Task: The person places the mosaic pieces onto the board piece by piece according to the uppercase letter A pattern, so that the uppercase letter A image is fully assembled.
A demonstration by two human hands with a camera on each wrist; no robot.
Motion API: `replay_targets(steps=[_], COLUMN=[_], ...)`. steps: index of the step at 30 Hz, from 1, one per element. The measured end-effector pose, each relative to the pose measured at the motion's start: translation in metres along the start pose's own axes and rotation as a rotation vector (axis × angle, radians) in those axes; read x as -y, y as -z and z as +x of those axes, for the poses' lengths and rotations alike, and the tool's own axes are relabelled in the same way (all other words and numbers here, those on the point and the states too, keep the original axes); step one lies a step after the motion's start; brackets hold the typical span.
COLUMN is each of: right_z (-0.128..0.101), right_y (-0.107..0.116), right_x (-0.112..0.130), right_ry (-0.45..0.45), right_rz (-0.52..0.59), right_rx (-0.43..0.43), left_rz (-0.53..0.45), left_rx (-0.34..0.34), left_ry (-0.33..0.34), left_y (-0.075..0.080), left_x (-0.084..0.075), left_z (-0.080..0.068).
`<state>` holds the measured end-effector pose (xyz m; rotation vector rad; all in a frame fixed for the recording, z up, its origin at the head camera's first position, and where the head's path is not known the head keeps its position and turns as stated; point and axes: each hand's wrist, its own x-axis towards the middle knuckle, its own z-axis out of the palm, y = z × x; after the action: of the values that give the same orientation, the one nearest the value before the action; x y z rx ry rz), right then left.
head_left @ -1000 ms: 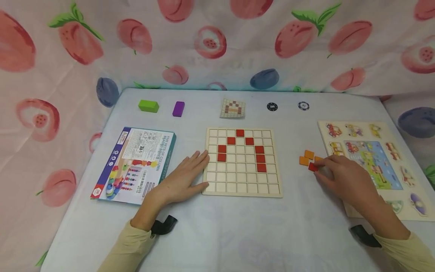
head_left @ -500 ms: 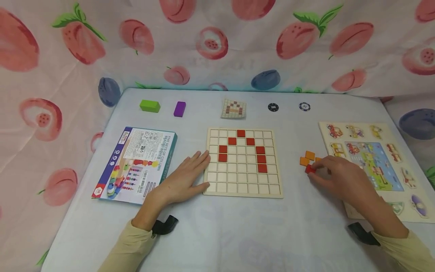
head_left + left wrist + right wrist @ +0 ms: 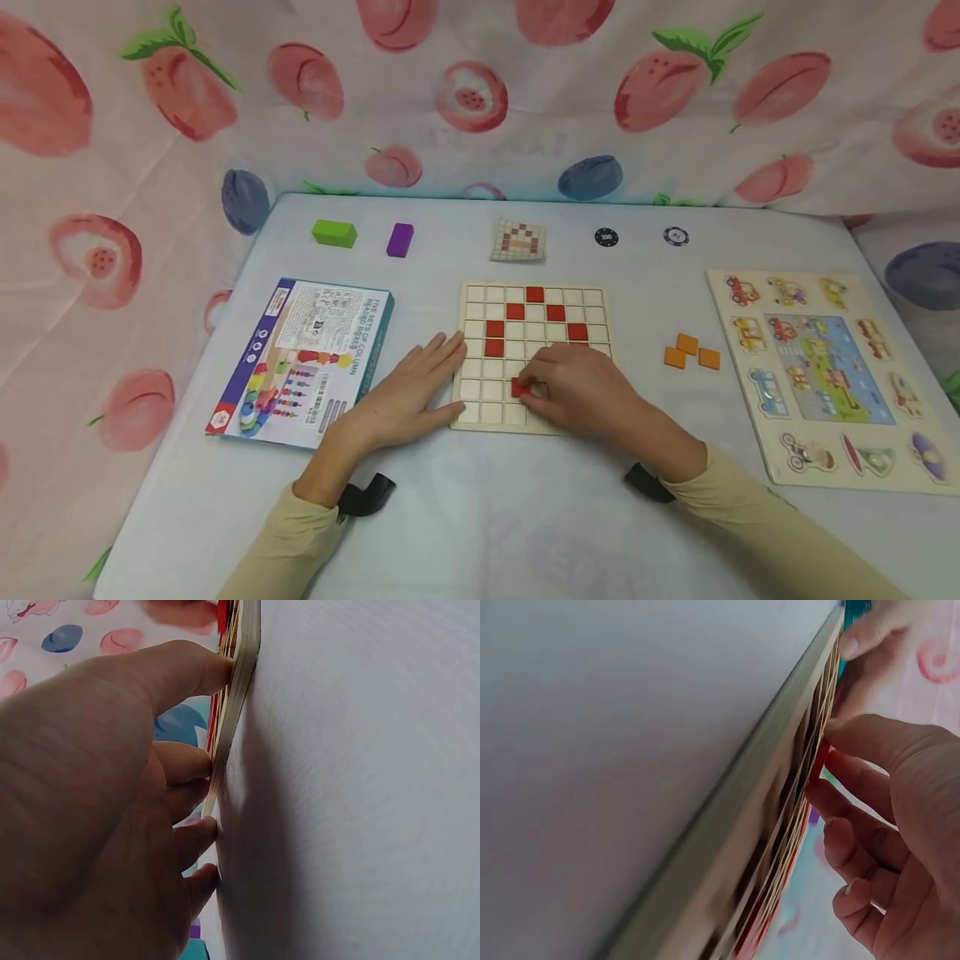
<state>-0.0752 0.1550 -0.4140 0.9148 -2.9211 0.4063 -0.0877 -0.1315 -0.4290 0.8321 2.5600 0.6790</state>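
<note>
Right hand (image 3: 573,387) pinches one red tile (image 3: 519,388) between thumb and fingers, other fingers curled in. Tile is at lower middle-left of the grid board (image 3: 482,390), around third column, second row from bottom; can't tell if seated. Left hand (image 3: 408,387) has fingers straight and spread, thumb out, fingertips and thumb touching the board's left edge, gripping nothing.

Placed red tiles (image 3: 535,294) form a peak in the board's upper part. Right hand covers the board's lower right, so cells there are hidden.

Right of the board, three orange tiles (image 3: 687,344) lie loose in a small cluster, between it and a knobbed picture puzzle (image 3: 750,360) at far right. Left of the board, a toy box (image 3: 300,367) lies flat; left hand and wrist overlap its near right corner in the head view.

Beyond the board, a row left to right: green block (image 3: 334,234), purple block (image 3: 401,240), small pattern card (image 3: 519,240), black "100" chip (image 3: 607,237), another chip (image 3: 676,237). Card is just past the board's far edge. Everything is on white cloth (image 3: 480,533); fruit-print fabric (image 3: 517,125) hangs behind and at the sides.
</note>
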Motion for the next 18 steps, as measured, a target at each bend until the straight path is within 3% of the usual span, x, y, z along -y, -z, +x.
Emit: replay_targets(steps=[8,18], right_z=[0.031,0.032], right_y=[-0.008,-0.009], right_x=[0.018,0.011], right_ry=[0.021,0.013], right_rz=[-0.003,0.014], right_rx=[0.018,0.038], left_rz=[0.012,0.024], left_rx=[0.002,0.002], left_ry=[-0.001,0.0], left_y=[0.0,0.0], left_x=[0.001,0.001], left_z=[0.0,0.001])
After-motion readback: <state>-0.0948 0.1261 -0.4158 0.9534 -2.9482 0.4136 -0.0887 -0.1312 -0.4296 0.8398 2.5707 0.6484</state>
